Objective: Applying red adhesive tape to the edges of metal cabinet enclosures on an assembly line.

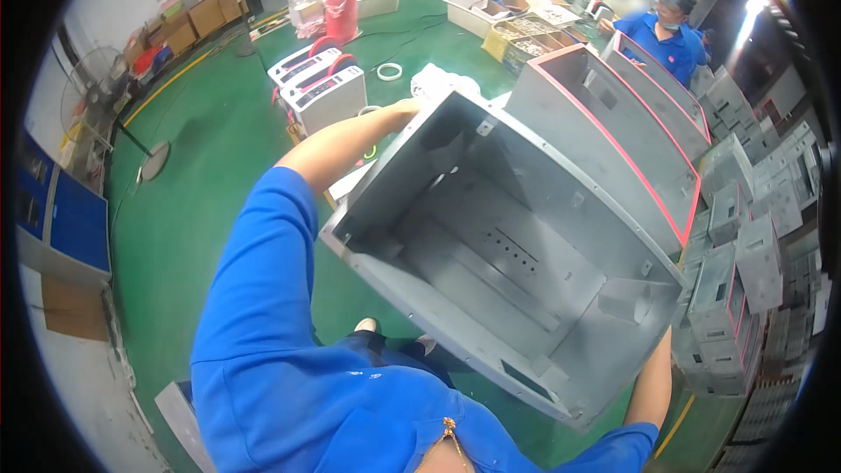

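Observation:
A large grey sheet-metal box fills the middle of the head view, tilted, its open side facing me. Inside are a row of small holes, slots and corner tabs; a rectangular cutout sits near its lower wall. My left hand is at the box's far left corner, beside a bundle of white cloth or a glove; its fingers are hidden. Up the box's right side runs my right forearm, with the hand out of sight behind the metal. The box appears held up between both hands.
Two grey boxes with red-edged rims stand just beyond, at the right. Stacked grey boxes line the right side. White machines with red handles, cartons of parts and a floor fan stand around. A co-worker in blue is far right.

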The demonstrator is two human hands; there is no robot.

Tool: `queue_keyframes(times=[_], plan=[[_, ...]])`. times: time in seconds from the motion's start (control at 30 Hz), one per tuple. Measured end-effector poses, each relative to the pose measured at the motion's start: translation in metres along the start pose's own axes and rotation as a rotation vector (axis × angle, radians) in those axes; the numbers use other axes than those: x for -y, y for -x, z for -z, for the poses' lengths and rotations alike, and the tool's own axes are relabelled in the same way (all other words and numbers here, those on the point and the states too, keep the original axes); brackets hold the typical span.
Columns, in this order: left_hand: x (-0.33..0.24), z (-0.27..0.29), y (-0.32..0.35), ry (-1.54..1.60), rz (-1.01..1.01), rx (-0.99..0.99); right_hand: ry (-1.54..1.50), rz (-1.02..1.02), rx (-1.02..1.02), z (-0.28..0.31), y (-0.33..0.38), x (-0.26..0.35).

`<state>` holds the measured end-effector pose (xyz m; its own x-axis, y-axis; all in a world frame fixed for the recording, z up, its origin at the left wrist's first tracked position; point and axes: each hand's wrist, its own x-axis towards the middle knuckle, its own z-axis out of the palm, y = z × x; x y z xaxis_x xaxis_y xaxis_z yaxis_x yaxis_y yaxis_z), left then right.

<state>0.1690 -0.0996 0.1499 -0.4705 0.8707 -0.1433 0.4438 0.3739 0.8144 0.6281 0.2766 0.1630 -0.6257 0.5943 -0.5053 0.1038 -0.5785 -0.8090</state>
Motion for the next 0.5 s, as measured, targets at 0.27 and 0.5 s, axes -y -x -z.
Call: queue_keyframes(times=[0.27,0.5], plan=[[0.004,-0.039,0.166,0.425,-0.108,-0.398,0.044,0.031,-0.062,0.023,-0.037,0.002],[0.045,-0.128,0.186,0.536,-0.100,-0.660,0.138,0.126,-0.207,0.074,-0.032,0.000]])
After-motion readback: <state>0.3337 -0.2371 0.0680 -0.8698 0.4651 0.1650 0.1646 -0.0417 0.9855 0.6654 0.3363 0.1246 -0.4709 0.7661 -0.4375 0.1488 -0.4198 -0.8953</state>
